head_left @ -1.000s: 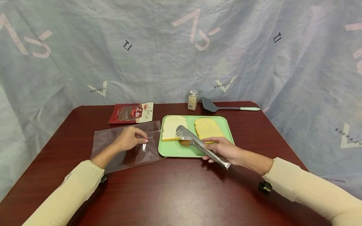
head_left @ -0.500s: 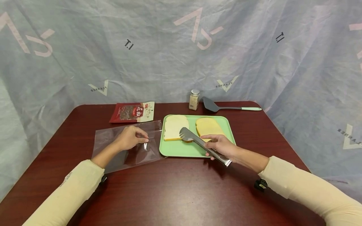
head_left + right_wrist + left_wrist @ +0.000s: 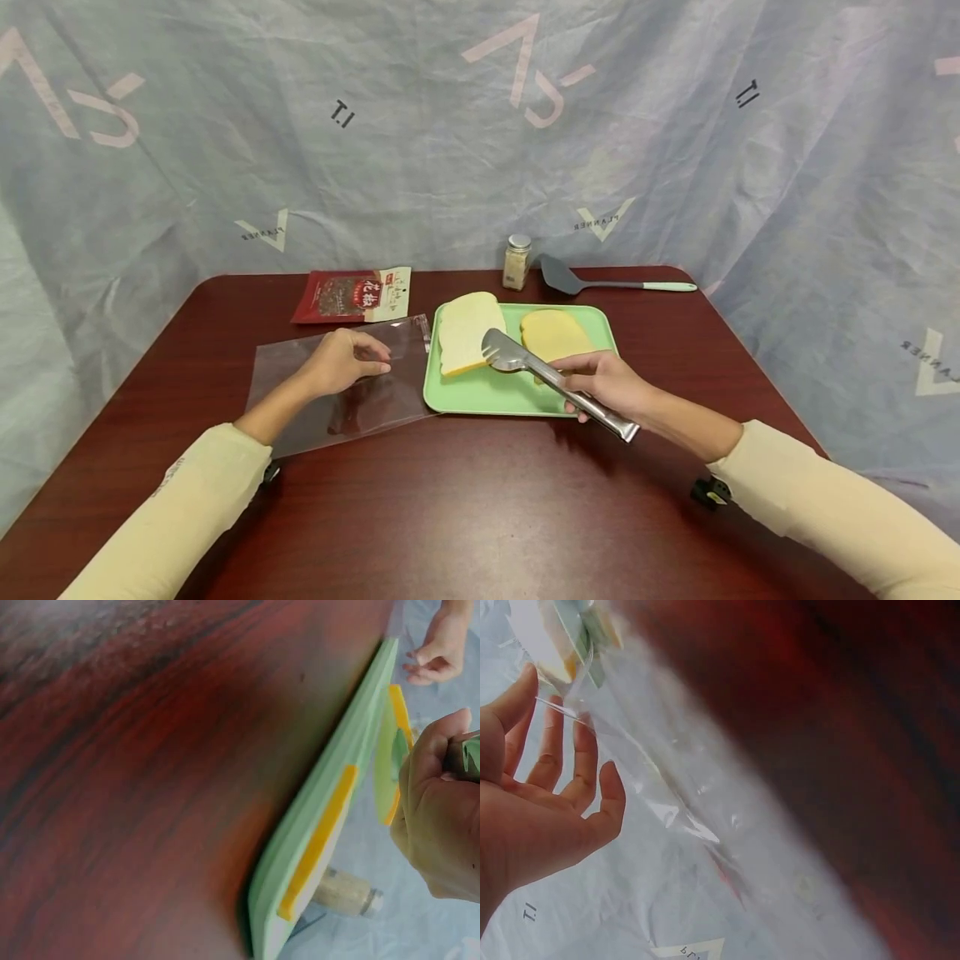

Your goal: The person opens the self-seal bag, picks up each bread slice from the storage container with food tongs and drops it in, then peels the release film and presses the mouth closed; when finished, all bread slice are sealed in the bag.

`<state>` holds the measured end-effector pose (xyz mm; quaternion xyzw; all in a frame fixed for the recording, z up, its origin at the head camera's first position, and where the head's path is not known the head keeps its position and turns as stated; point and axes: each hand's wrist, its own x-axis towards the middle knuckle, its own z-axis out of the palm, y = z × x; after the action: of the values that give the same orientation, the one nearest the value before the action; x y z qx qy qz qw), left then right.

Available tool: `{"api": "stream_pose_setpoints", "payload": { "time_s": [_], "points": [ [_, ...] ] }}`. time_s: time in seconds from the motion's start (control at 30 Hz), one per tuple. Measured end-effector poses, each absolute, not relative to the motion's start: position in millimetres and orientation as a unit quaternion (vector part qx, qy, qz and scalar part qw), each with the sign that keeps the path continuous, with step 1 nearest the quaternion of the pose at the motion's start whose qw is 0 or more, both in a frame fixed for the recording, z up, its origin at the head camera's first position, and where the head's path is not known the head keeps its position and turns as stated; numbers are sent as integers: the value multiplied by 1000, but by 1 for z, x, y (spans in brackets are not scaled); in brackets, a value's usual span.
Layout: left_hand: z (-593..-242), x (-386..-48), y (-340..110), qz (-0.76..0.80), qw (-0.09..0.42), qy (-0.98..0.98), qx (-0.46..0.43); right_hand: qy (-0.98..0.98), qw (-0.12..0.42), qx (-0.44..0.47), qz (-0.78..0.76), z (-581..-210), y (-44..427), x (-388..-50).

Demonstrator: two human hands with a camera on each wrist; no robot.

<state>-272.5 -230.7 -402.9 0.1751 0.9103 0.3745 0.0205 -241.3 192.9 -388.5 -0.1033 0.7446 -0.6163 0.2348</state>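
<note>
My right hand (image 3: 609,382) holds metal tongs (image 3: 562,385), whose tips grip the right side of a bread slice (image 3: 469,330). That slice tilts up off the green tray (image 3: 463,402); in the right wrist view a gap shows around it. A second bread slice (image 3: 553,333) lies at the tray's right, partly behind the tongs and hand. Over a clear plastic bag (image 3: 405,396) on the table, my left hand (image 3: 347,363) hovers with thumb and fingers apart. The left wrist view has its loosely bent fingers beside the bag's edge (image 3: 656,776); whether they touch is unclear.
Behind the bag lies a red spice packet (image 3: 348,296). A small jar with a metal lid (image 3: 517,263) stands behind the tray, next to a grey spatula (image 3: 564,277) with a pale handle. A grey cloth (image 3: 420,150) hangs beyond the table.
The left bread slice has risen and tilted in the tongs. My right hand has shifted slightly right. My left thumb and fingers have spread apart, moving slightly left.
</note>
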Motion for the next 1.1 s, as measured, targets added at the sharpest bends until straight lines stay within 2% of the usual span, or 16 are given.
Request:
{"api": "stream_pose_setpoints", "payload": {
  "time_s": [0.37,0.57,1.1],
  "points": [
    [-398,-276,-236,391,-8,900,193,755,245,-173,-583,-356,207,-228],
    [-393,-276,-239,398,-28,894,203,758,245,-182,-576,-348,206,-226],
    [-391,-277,-246,422,-1,880,218,759,284,-213,-546,-347,195,-235]
  ]
}}
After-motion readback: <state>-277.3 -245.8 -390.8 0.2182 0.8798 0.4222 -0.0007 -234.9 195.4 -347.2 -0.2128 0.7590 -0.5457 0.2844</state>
